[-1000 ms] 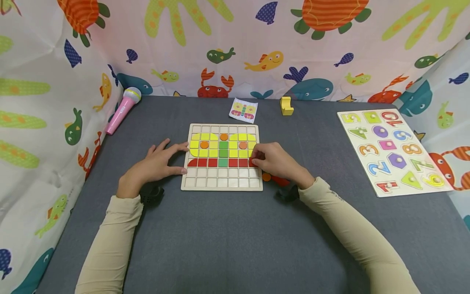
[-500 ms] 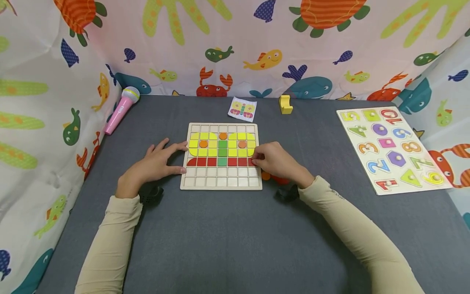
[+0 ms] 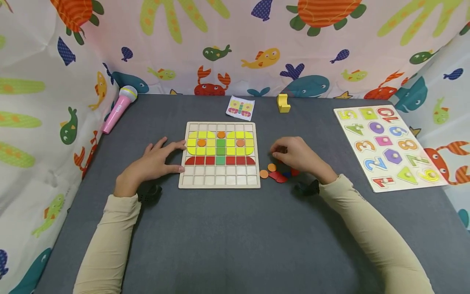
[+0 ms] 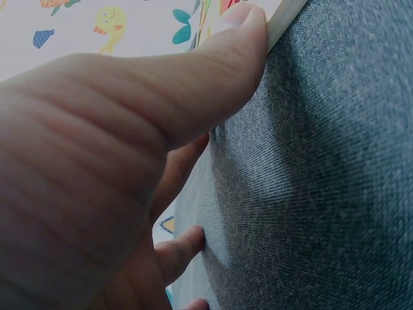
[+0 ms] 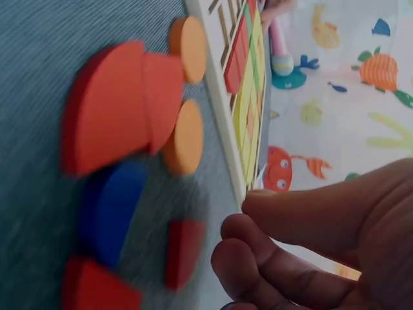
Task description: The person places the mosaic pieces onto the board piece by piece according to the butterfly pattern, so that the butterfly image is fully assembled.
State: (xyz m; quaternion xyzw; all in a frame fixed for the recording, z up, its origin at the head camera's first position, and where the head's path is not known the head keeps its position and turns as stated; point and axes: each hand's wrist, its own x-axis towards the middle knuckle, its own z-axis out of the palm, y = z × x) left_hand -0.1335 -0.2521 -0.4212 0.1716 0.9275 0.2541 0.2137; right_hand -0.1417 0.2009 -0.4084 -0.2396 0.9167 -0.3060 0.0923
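A wooden grid board (image 3: 220, 181) bears a pattern of yellow, green, orange and red pieces in its upper rows. My left hand (image 3: 156, 160) touches the board's left edge with thumb and index finger, the other fingers spread on the table. Over to the right of the board is my right hand (image 3: 297, 152), fingers loosely bent, nothing between thumb and fingertips. Loose pieces lie by it: red curved pieces (image 5: 116, 110), an orange disc (image 5: 187, 135), a blue piece (image 5: 113, 206) and a smaller red piece (image 5: 185, 252). In the head view this hand partly hides them.
Behind the board lies a small picture card (image 3: 240, 108) with a similar pattern. A yellow block (image 3: 283, 103) stands near the back edge. At right is a number puzzle board (image 3: 374, 155); a pink toy microphone (image 3: 119, 109) leans at the back left against a printed curtain (image 3: 172, 32).
My right hand has let go of the red piece at the right end of the board's red row and moved right, over the loose pieces. The left hand keeps its place on the board.
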